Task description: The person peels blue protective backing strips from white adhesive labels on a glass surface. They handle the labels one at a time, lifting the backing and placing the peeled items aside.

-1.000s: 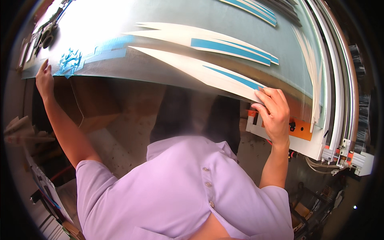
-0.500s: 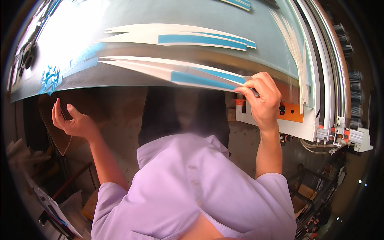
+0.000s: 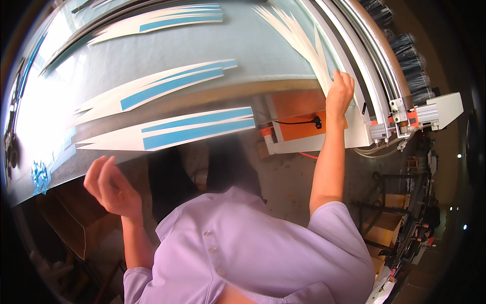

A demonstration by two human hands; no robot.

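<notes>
Both hands up: my right hand pinches fanned white strips at the table edge. Left hand hangs spread, free below the edge.

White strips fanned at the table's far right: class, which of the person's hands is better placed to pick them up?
Right. The right hand already touches the fanned white strips; the left hand hangs open off the table's near edge.

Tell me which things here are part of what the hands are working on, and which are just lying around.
In hand:
- right hand, touching the fanned white strips on the grey table
- left hand, raised off the table edge, holding nothing

Lying about:
- white strip stacks with blue bands
- crumpled blue tape
- orange panel
- cardboard boxes
</notes>
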